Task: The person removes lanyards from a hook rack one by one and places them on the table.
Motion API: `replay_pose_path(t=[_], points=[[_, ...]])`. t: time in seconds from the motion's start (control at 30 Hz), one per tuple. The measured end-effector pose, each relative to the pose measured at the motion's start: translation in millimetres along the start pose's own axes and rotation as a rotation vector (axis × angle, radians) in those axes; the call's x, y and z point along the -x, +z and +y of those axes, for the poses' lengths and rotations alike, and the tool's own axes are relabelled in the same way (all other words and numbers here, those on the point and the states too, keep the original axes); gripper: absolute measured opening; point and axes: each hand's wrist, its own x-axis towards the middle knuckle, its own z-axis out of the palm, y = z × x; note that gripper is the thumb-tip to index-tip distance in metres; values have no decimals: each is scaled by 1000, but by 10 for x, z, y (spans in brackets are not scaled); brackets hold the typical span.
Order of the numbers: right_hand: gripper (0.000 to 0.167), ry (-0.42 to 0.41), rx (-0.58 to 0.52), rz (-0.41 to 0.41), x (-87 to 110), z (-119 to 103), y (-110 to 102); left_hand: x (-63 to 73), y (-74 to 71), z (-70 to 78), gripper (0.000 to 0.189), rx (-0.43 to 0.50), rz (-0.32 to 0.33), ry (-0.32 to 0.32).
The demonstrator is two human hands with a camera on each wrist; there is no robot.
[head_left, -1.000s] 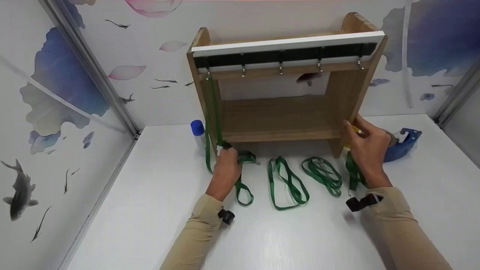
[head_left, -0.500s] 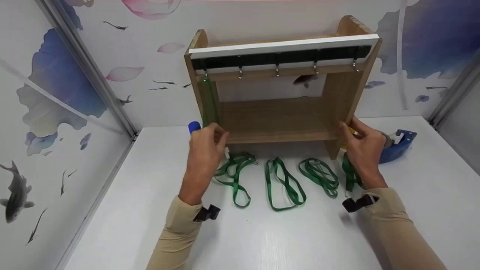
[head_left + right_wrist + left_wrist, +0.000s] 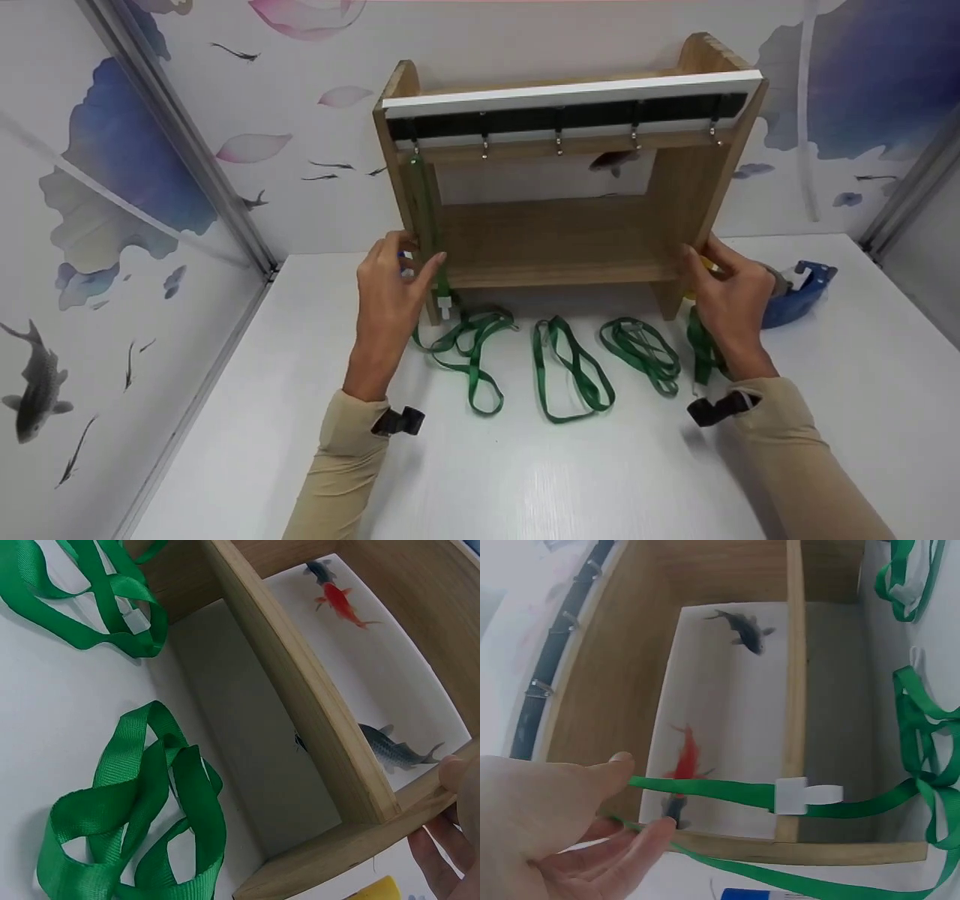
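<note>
A green lanyard (image 3: 429, 202) hangs from the leftmost hook of the wooden shelf (image 3: 555, 274). Its white buckle (image 3: 791, 796) shows just below my left hand's thumb. My left hand (image 3: 386, 300) is at the shelf's left side panel, thumb inside and fingers outside, with a visible gap between them; firm contact with panel or lanyard cannot be told. My right hand (image 3: 731, 307) grips the right side panel, its thumb on the panel edge in the right wrist view. More green lanyards (image 3: 576, 367) lie on the table before the shelf, one partly behind my right wrist.
Several metal hooks (image 3: 559, 142) line the shelf's dark strip. A blue tape dispenser (image 3: 799, 300) stands right of the shelf, and a yellow object (image 3: 379, 889) is beside its right panel. A blue-capped item (image 3: 746, 894) lies behind my left hand. The white table (image 3: 555, 480) extends forward.
My left hand has let go of the hanging lanyard's lower part and moved up and left to the side panel. The lanyard's buckle now hangs free. My right hand stays on the right panel.
</note>
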Motion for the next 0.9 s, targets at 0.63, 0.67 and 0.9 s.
replay_pose_path(t=[0.63, 0.67, 0.9], points=[[46, -6, -1, 6, -12, -8, -1, 41, 271, -118, 22, -79, 45, 84], [46, -9, -4, 5, -12, -5, 1, 36, 260, -132, 20, -81, 57, 88], [46, -13, -10, 7, -7, 9, 10, -16, 131, -194, 14, -2, 110, 144]])
